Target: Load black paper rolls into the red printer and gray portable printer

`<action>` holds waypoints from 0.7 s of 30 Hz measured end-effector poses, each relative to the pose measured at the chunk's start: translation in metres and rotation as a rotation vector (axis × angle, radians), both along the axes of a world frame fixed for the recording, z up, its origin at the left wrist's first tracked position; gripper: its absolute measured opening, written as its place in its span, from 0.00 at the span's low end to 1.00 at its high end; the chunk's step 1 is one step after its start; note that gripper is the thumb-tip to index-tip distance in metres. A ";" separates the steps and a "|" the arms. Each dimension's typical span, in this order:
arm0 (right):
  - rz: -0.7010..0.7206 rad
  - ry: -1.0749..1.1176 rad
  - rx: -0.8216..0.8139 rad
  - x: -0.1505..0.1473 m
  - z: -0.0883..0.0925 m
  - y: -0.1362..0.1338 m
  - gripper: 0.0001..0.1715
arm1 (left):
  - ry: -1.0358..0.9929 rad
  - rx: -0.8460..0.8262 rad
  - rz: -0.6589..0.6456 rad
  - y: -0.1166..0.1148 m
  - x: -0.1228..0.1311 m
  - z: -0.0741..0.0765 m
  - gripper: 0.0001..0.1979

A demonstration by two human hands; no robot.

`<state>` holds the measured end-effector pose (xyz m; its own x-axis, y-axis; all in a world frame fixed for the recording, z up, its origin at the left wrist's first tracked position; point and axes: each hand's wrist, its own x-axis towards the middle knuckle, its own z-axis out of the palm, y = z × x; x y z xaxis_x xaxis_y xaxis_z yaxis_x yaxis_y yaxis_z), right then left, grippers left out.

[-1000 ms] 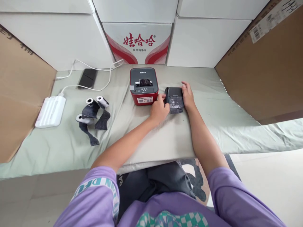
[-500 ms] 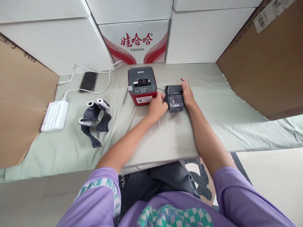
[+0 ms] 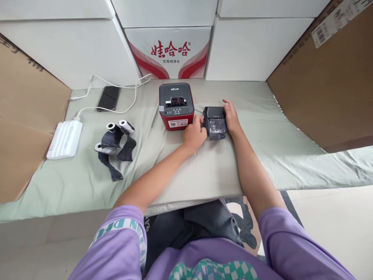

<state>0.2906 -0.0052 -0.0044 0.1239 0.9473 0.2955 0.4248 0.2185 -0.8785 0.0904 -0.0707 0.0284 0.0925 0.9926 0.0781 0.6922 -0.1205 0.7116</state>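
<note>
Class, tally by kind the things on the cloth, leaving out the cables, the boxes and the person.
Paper rolls: 3
Red-and-black machine: 1
Small black device: 1
Flat dark phone-like slab: 1
White block: 1
Total: 7

I can see two hands, one left hand [image 3: 195, 134] and one right hand [image 3: 232, 119]. I count two printers, one red printer [image 3: 176, 109] and one black printer [image 3: 215, 112]; three paper rolls [image 3: 112, 140]; one phone [image 3: 108, 98]; one power bank [image 3: 64, 140]; one cable [image 3: 135, 96]; six white boxes [image 3: 164, 14], including the lettered one; and two brown boxes [image 3: 329, 89].
</note>
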 end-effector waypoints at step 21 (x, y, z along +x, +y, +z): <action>0.155 0.121 -0.180 0.014 0.012 -0.006 0.35 | -0.065 0.043 0.015 -0.002 -0.001 -0.004 0.20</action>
